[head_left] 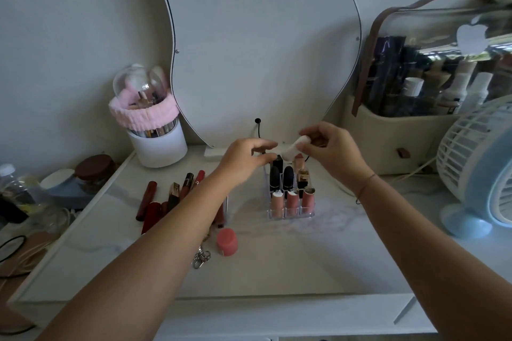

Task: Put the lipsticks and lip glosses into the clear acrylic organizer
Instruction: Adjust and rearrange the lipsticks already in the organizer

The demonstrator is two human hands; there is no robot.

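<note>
The clear acrylic organizer (291, 213) stands in the middle of the white table and holds several lipsticks: three pink tubes (292, 201) in front, black and gold ones behind. Above its back row, my left hand (243, 159) and my right hand (329, 148) both pinch a white tube (295, 145) between them, tilted. Left of the organizer lie several loose red and dark lip glosses and lipsticks (166, 198), partly hidden by my left forearm. A pink capped tube (227, 242) stands in front of them.
A wavy mirror (257, 44) leans against the wall behind. A white brush holder with a pink headband (155, 130) stands back left. A clear cosmetics case (432, 86) and a blue fan (482, 169) stand right. A key clip (201, 257) lies near the front.
</note>
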